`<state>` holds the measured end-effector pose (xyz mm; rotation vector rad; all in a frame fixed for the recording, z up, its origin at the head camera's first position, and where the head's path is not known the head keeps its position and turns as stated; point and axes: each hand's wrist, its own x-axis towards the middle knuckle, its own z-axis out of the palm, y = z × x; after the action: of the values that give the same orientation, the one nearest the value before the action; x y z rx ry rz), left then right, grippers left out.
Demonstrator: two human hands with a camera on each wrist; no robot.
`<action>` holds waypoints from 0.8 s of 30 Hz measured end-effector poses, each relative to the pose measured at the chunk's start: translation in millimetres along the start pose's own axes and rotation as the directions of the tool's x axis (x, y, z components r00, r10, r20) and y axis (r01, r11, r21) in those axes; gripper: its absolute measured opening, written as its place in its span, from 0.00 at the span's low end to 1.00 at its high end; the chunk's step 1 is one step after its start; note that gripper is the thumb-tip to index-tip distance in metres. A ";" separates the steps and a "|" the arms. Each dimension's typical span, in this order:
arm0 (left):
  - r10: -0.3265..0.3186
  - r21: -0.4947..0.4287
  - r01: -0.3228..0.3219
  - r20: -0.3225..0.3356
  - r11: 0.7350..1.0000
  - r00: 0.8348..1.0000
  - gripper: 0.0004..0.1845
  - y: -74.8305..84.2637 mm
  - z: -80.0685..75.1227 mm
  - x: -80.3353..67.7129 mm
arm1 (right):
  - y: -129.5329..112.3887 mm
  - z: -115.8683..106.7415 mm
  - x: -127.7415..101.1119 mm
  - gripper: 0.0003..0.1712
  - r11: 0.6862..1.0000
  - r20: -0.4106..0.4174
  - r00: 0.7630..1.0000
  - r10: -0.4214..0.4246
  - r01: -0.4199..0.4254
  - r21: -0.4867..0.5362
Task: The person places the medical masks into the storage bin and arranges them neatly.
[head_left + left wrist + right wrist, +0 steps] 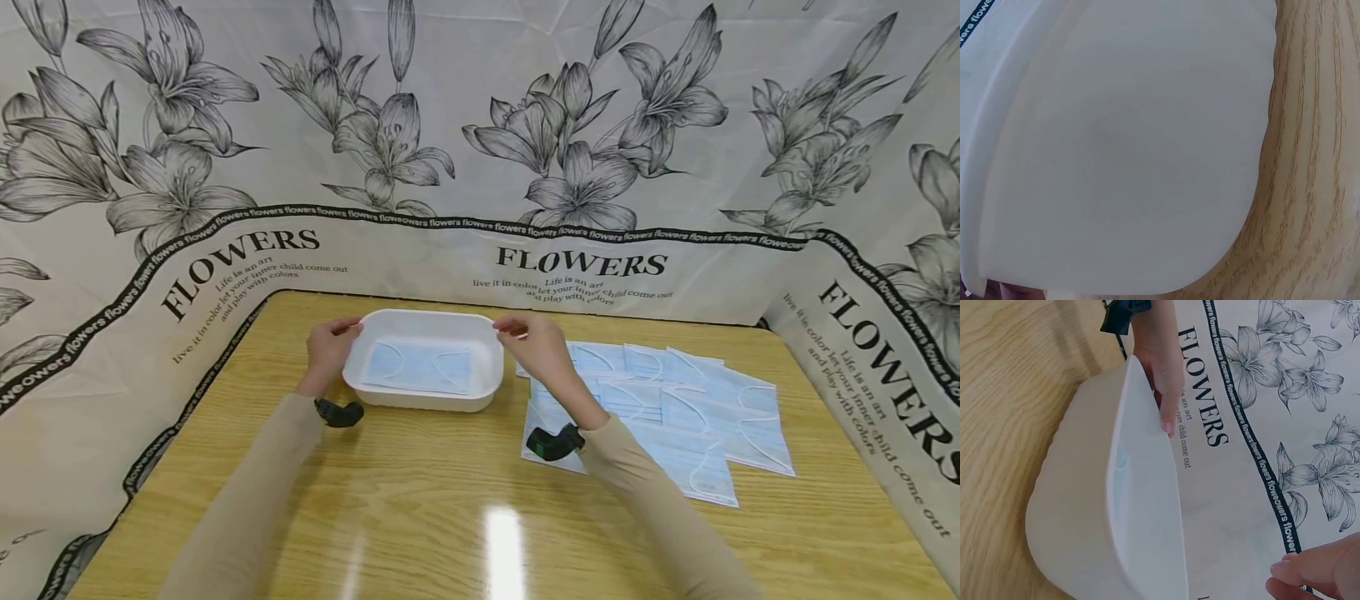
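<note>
A white plastic tray (420, 401) stands on the wooden table, and one light blue face mask (420, 367) lies flat inside it. My left hand (330, 343) is at the tray's left rim. In the right wrist view its fingers (1163, 375) lie fairly straight against the outside of the tray (1085, 506). My right hand (528, 337) hovers by the tray's far right corner. Its fingertips (1310, 575) are loosely bent, hold nothing and stay a little apart from the rim. In the left wrist view the tray wall (1116, 156) fills most of the frame.
Several more blue masks (675, 408) lie spread and overlapping on the table (450, 517) to the right of the tray, partly under my right forearm. A flower-printed cloth (480, 167) walls in the table at the back and both sides.
</note>
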<state>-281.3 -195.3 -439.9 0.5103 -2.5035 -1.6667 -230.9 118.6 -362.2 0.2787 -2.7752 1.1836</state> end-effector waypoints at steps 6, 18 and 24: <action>-0.002 0.002 0.002 0.003 1.000 1.000 0.19 0.8 -1.7 -1.2 | 9.4 -15.3 -7.3 0.11 0.999 -0.029 0.998 -0.051 0.051 -0.014; 0.010 0.011 -0.010 -0.005 1.000 1.000 0.19 -0.3 -0.2 -0.5 | 32.3 -47.9 -24.1 0.12 0.995 -0.058 0.995 -0.079 0.076 -0.060; 0.013 0.012 -0.013 -0.009 1.000 1.000 0.19 0.6 0.5 -0.8 | 51.8 -63.8 -30.8 0.15 0.993 -0.079 0.993 -0.083 0.075 -0.095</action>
<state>-280.8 -194.4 -439.5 0.5007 -2.5064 -1.6415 -209.8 203.8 -360.0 0.3202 -2.7108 1.0229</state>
